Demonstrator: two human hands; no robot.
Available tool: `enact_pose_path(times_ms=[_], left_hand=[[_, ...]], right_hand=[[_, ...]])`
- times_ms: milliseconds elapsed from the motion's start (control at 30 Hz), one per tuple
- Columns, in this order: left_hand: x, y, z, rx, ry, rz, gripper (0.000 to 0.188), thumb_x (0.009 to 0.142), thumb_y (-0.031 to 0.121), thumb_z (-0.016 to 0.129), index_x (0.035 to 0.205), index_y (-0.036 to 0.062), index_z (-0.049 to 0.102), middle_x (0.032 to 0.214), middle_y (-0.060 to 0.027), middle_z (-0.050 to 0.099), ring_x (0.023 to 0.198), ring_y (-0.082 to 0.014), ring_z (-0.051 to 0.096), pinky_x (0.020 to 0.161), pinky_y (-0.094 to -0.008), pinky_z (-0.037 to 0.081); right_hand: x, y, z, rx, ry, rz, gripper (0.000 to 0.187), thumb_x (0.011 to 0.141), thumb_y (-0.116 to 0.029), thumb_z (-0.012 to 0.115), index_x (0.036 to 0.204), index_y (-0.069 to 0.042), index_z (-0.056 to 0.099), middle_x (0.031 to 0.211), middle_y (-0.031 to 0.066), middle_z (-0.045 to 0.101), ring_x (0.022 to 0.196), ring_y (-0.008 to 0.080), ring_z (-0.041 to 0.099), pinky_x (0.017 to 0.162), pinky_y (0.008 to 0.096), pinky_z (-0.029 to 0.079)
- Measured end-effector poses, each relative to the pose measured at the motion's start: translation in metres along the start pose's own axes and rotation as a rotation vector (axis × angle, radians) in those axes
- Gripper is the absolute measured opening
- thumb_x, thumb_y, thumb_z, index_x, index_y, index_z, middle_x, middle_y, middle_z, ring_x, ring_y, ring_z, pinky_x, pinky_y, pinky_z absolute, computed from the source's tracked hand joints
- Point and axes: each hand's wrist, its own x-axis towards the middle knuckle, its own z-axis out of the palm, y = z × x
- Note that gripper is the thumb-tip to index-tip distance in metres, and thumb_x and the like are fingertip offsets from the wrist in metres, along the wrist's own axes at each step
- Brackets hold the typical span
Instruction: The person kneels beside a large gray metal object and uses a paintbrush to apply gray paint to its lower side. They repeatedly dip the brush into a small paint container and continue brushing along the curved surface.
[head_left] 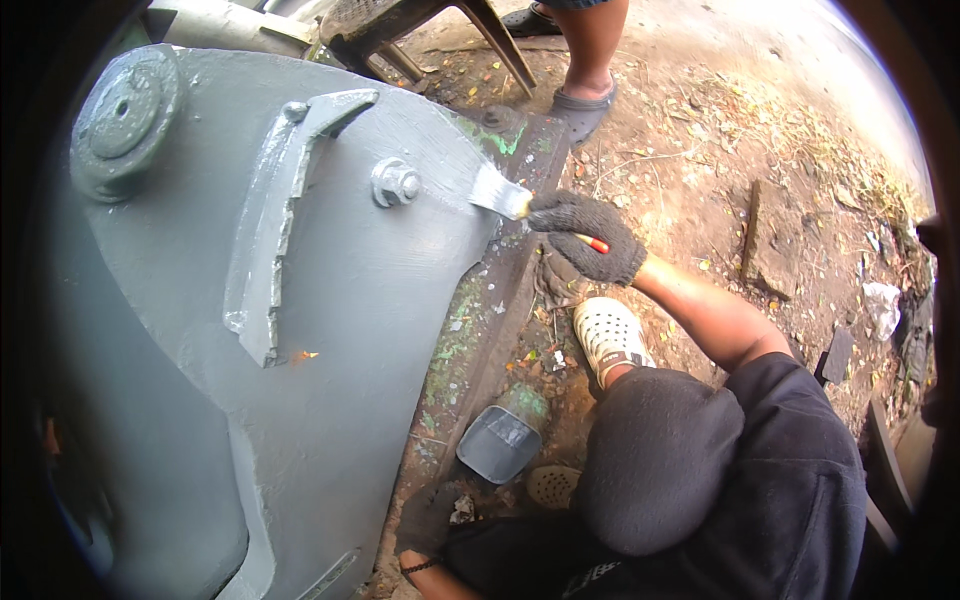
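Note:
My right hand [590, 235], in a dark knit glove, is closed around a paintbrush [497, 191] with a red-tipped handle. Its grey-coated bristles touch the right edge of a large grey-painted metal part [350, 300]. On that part are a hex nut [397, 184], a raised angled bracket [275, 230] and a round boss [122, 120]. Low in the picture, my left hand [428, 518], also dark-gloved with a beaded bracelet at the wrist, is beside the part's lower edge. Its fingers are too dark to make out. A cut plastic container [500, 445] holding grey paint stands between my hands.
A rusty, green-flecked metal ledge [465, 330] runs along the part's right side. My bent knee [660, 460] and pale clog [610, 335] are close by. Another person's leg [590, 60] and a brown chair [400, 25] stand beyond. Leaf-littered dirt [700, 190] lies to the right.

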Motion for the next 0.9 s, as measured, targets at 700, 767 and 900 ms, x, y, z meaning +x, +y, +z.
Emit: enact_pose_path(times_ms=[700, 767, 900], left_hand=[[-0.005, 0.001, -0.001, 0.006, 0.026, -0.078, 0.042, 0.097, 0.036, 0.065, 0.122, 0.0022, 0.074, 0.108, -0.0192, 0.076, 0.102, -0.0278, 0.072, 0.091, -0.0393, 0.053], [-0.002, -0.008, -0.001, 0.039, 0.048, 0.017, 0.042, 0.097, 0.036, 0.065, 0.121, 0.0026, 0.074, 0.107, -0.0187, 0.076, 0.101, -0.0273, 0.072, 0.090, -0.0393, 0.053], [-0.001, -0.032, 0.004, -0.038, 0.066, 0.023, 0.040, 0.097, 0.037, 0.066, 0.116, 0.0034, 0.075, 0.103, -0.0185, 0.077, 0.098, -0.0281, 0.072, 0.088, -0.0407, 0.053]], right_hand=[[-0.013, -0.013, 0.017, 0.067, -0.084, 0.020, 0.030, 0.100, -0.020, 0.065, 0.125, -0.006, 0.072, 0.134, 0.0219, 0.066, 0.124, 0.0399, 0.064, 0.104, 0.0485, 0.051], [-0.027, -0.004, 0.015, -0.004, -0.127, 0.040, 0.031, 0.097, -0.017, 0.066, 0.126, -0.006, 0.071, 0.133, 0.0221, 0.066, 0.123, 0.0405, 0.065, 0.104, 0.0487, 0.052], [-0.016, -0.020, 0.009, 0.056, -0.168, 0.040, 0.030, 0.096, -0.013, 0.067, 0.125, -0.006, 0.072, 0.129, 0.0213, 0.069, 0.118, 0.0396, 0.068, 0.101, 0.0480, 0.054]])
